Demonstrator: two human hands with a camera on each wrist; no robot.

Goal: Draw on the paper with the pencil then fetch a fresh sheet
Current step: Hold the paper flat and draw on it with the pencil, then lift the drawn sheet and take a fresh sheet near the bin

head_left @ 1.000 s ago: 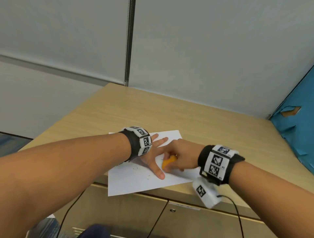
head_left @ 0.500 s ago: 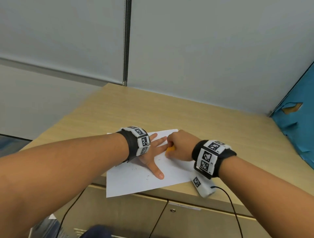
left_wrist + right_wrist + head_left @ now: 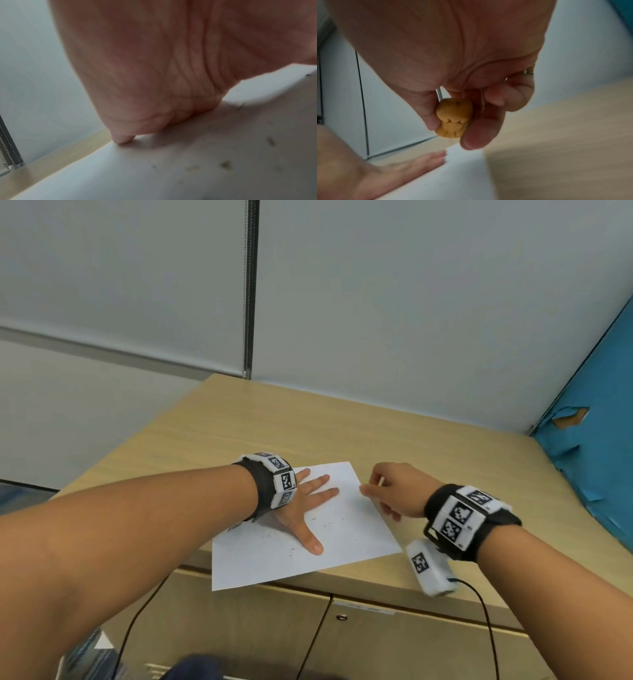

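Observation:
A white sheet of paper (image 3: 346,542) with faint pencil marks lies at the front edge of the wooden top, one corner hanging over. My left hand (image 3: 310,503) rests flat on it, fingers spread and straight; the left wrist view shows the palm (image 3: 154,67) against the paper (image 3: 154,175). My right hand (image 3: 376,491) hovers over the sheet's right edge. Its thumb and fingers pinch a small orange figure-shaped piece (image 3: 453,119), seen only in the right wrist view. No pencil shaft is visible.
The wooden cabinet top (image 3: 428,446) runs back to a grey partition wall. A torn blue board (image 3: 599,446) stands at the right. A white sensor box (image 3: 430,568) with a black cable hangs from my right wrist. Cabinet doors (image 3: 376,642) sit below the front edge.
My right hand has lifted off the paper beside the left hand and moved right to the sheet's edge, still holding the orange piece. The left hand stays flat on the paper.

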